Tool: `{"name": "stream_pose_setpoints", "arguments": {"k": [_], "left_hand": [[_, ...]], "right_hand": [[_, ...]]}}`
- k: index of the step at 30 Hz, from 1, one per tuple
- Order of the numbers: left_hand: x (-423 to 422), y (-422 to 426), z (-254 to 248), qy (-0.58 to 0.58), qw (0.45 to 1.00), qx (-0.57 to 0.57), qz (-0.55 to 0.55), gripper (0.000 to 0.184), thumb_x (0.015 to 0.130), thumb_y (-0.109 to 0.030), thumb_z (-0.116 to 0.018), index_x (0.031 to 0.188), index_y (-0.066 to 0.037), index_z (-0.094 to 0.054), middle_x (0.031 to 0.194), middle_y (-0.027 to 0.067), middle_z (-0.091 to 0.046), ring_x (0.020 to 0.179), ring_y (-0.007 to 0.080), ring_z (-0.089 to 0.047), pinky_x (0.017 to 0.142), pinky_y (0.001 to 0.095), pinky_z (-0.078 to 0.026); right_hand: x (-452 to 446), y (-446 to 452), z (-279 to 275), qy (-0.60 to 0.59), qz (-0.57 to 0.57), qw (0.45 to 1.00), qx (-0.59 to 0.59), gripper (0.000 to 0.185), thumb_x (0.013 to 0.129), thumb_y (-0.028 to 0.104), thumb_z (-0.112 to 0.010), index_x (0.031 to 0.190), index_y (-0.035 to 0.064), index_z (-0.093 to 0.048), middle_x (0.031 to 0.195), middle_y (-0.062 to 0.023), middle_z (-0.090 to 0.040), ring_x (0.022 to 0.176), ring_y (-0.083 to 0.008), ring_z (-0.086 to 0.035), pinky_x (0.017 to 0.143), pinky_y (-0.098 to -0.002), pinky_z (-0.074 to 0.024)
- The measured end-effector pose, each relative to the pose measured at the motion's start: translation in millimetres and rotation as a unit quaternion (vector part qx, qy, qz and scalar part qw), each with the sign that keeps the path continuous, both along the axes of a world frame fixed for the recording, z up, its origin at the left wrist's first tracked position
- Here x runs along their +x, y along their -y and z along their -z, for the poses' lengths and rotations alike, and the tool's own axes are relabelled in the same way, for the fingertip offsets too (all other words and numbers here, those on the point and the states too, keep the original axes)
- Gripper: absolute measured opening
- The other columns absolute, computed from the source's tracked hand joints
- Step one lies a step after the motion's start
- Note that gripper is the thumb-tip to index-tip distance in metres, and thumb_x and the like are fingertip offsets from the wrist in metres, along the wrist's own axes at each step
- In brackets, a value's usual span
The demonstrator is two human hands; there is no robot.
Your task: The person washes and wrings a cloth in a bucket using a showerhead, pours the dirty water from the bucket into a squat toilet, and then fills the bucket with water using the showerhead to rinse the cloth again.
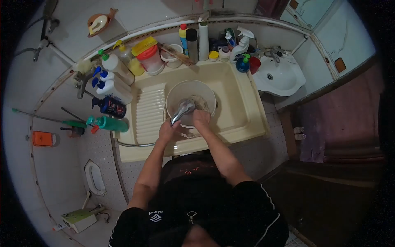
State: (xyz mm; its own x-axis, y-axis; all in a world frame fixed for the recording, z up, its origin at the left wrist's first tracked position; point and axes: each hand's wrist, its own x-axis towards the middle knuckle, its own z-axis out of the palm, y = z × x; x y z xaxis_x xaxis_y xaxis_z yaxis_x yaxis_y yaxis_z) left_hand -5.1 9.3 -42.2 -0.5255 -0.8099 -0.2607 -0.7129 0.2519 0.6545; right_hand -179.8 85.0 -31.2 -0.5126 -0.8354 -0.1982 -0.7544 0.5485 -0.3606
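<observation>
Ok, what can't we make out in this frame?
All in the head view:
Right hand: its own back hides the fingertips, so its grip can't be told.
Greyish-brown material in the round whitish bucket: dim, partly behind the silver shower head and right hand.
Water flow: spray side turned away from the camera.
Dark blue pump bottle: label print too small.
Pink object: cut off by the top edge.

Blk short-slv tee [238,214] w/ wht piping [272,200], wht chest logo [156,217], reddish print [190,170] lower down, prob lettering.

The pale stuff [200,102] inside the bucket [174,91] is too blurred to identify.
</observation>
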Motion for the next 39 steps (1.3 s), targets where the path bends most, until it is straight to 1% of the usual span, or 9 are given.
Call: {"name": "stream_pose_setpoints", "arguments": {"k": [7,13,26,28,29,31,33,37,39], "left_hand": [[0,0,1,0.011,1.000,0.014,-0.011,0.056,0.079,-0.056,-0.058,0.093,-0.002,-0.056,0.085,0.0238,-0.063,0.084,0.0421,-0.060,0.070,0.0480,-0.046],[-3,-3,-12,0.020,0.999,0.031,-0.018,0.058,0.078,-0.058,-0.058,0.094,-0.003,-0.056,0.087,0.0236,-0.063,0.087,0.0415,-0.060,0.072,0.0481,-0.046],[0,-2,-5,0.026,1.000,0.003,-0.010,0.056,0.079,-0.056,-0.057,0.096,-0.003,-0.056,0.089,0.0243,-0.063,0.087,0.0421,-0.060,0.072,0.0489,-0.046],[-2,-2,-8,0.022,1.000,-0.005,-0.017,0.055,0.080,-0.050,-0.061,0.097,0.002,-0.059,0.082,0.0213,-0.065,0.081,0.0363,-0.064,0.070,0.0425,-0.048],[-2,-3,-6,0.022,1.000,-0.004,-0.015,0.055,0.080,-0.050,-0.061,0.097,0.002,-0.059,0.082,0.0213,-0.065,0.081,0.0363,-0.064,0.070,0.0425,-0.048],[-1,-1,-5,0.028,1.000,-0.002,-0.013,0.055,0.079,-0.056,-0.058,0.096,-0.003,-0.057,0.087,0.0239,-0.063,0.085,0.0414,-0.061,0.071,0.0481,-0.047],[-1,-1,-4,0.020,1.000,0.009,-0.016,0.055,0.079,-0.055,-0.059,0.095,-0.003,-0.057,0.086,0.0236,-0.063,0.085,0.0411,-0.061,0.071,0.0478,-0.047],[2,1,-1,0.009,1.000,0.017,-0.006,0.053,0.078,-0.054,-0.060,0.092,-0.003,-0.059,0.084,0.0224,-0.064,0.084,0.0400,-0.061,0.070,0.0467,-0.047],[0,-4,-16,0.001,1.000,0.020,-0.009,0.052,0.078,-0.054,-0.061,0.091,-0.003,-0.060,0.083,0.0221,-0.064,0.083,0.0398,-0.061,0.070,0.0463,-0.047]], "right_hand": [[0,-1,1,0.010,0.018,1.000,-0.006,0.022,0.079,0.015,-0.050,0.079,0.0041,-0.070,0.081,-0.0190,-0.066,0.077,-0.0321,-0.067,0.066,-0.0418,-0.0516],[0,-4,1,-0.014,0.000,0.999,-0.047,0.023,0.080,0.016,-0.050,0.079,0.0047,-0.070,0.081,-0.0191,-0.066,0.078,-0.0325,-0.067,0.067,-0.0423,-0.0517],[1,0,-5,0.012,0.005,1.000,0.006,0.023,0.081,0.014,-0.048,0.081,0.0055,-0.069,0.084,-0.0172,-0.066,0.082,-0.0312,-0.066,0.069,-0.0414,-0.0515],[1,0,-7,0.015,0.009,1.000,0.007,0.023,0.081,0.013,-0.046,0.078,0.0049,-0.068,0.085,-0.0163,-0.066,0.083,-0.0302,-0.066,0.069,-0.0409,-0.0510],[1,2,-7,0.018,0.013,0.999,0.029,0.023,0.081,0.013,-0.046,0.078,0.0048,-0.068,0.084,-0.0167,-0.066,0.082,-0.0302,-0.066,0.069,-0.0409,-0.0511],[1,3,-7,0.020,0.019,0.998,0.050,0.024,0.081,0.013,-0.046,0.078,0.0046,-0.068,0.084,-0.0170,-0.066,0.081,-0.0303,-0.066,0.069,-0.0408,-0.0511],[0,1,-8,0.032,0.014,0.999,0.031,0.026,0.081,0.017,-0.048,0.085,0.0060,-0.071,0.088,-0.0182,-0.066,0.084,-0.0308,-0.066,0.071,-0.0417,-0.0517],[1,-2,-6,0.025,0.011,1.000,-0.001,0.026,0.081,0.017,-0.048,0.085,0.0055,-0.071,0.087,-0.0186,-0.066,0.084,-0.0306,-0.066,0.072,-0.0418,-0.0515],[1,-2,-6,0.009,0.000,1.000,-0.002,0.021,0.079,0.012,-0.050,0.080,0.0041,-0.069,0.084,-0.0180,-0.066,0.080,-0.0294,-0.067,0.067,-0.0406,-0.0517]]}}
